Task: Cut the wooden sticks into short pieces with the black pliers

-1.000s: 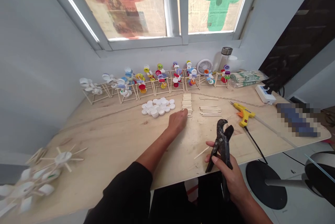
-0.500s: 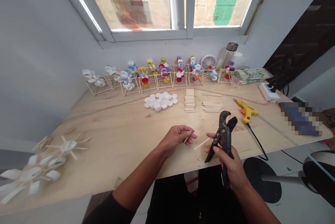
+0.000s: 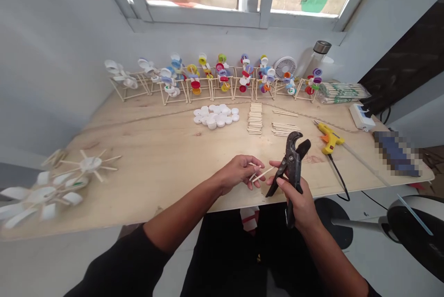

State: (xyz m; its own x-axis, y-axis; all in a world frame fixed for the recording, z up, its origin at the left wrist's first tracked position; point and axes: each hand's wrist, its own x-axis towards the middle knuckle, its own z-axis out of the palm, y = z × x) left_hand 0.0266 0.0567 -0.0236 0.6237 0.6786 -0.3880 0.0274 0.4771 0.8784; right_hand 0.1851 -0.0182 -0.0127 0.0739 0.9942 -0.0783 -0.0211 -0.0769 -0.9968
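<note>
My left hand (image 3: 242, 173) is over the table's front edge, its fingers closed on a short wooden stick (image 3: 253, 176). Close to its right, my right hand (image 3: 299, 200) is wrapped round a black pipe cutter (image 3: 293, 160) whose jaws are spread and point away from me. A longer thin stick (image 3: 263, 174) spans the gap between the two hands, its right end at my right fingertips. Beyond the hands lie a stack of short sticks (image 3: 255, 119), a pile of longer sticks (image 3: 285, 129) and a cluster of white bottle caps (image 3: 215, 116).
A yellow glue gun (image 3: 329, 138) with a cable lies to the right, near a power strip (image 3: 361, 117). Stick frames with colourful caps (image 3: 224, 75) line the back, beside a small fan (image 3: 285, 67). Stick wheels (image 3: 90, 164) lie at left.
My hands have come closer together, and the longer stick at my right fingertips now reaches my left fingers. The camera view has tilted down, showing less of the window.
</note>
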